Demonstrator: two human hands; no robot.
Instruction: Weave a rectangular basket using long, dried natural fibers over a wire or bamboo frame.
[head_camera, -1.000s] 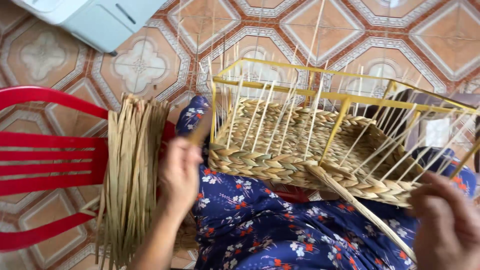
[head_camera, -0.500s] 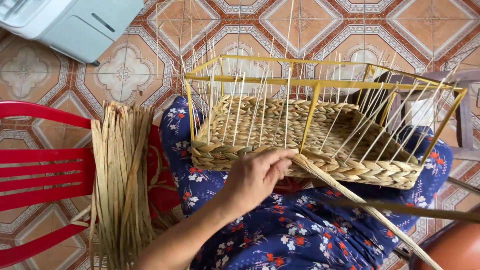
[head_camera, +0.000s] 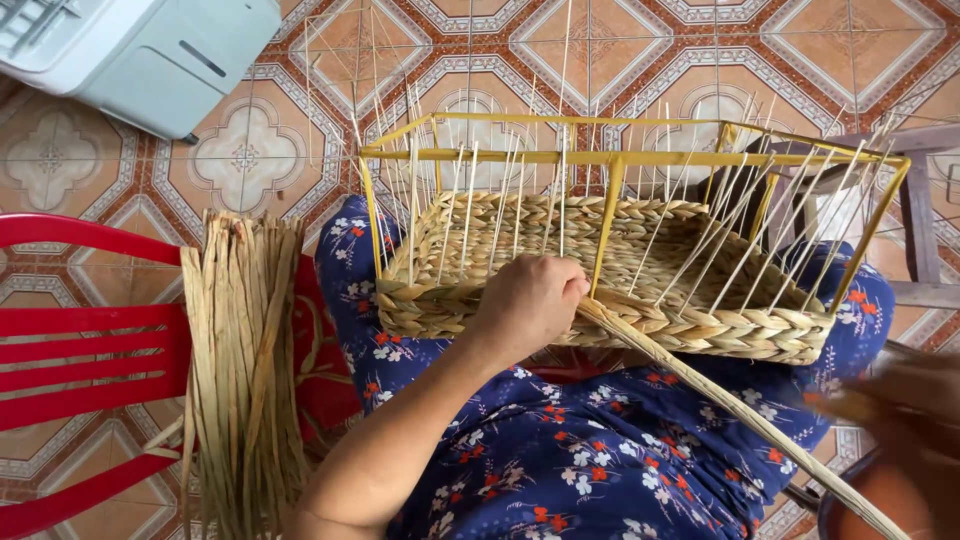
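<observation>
The left hand (head_camera: 530, 300) is closed around the near end of a long twisted straw strand (head_camera: 720, 400), pinching it against the front wall of the half-woven basket (head_camera: 700, 325), which rests on the person's lap just beyond the knuckles. From that grip the strand runs down and to the right, away from the basket, toward the blurred right hand (head_camera: 915, 400) at the frame's lower right edge; whether that hand is closed on the strand cannot be told through the blur. To the left of the left hand, well apart, a bundle of dry straw (head_camera: 245, 360) lies across a red plastic chair (head_camera: 90, 350). Above the grip, thin upright stakes rise from the weave inside a yellow wire frame (head_camera: 620, 157). Compared with half a second ago, the left hand sits in nearly the same spot on the basket's front edge, fingers more tightly curled, and the right hand, then out of view, has come into the corner. The left forearm reaches up from the lower left over the blue floral skirt (head_camera: 560, 460), wrist straight, back of the hand upward.
</observation>
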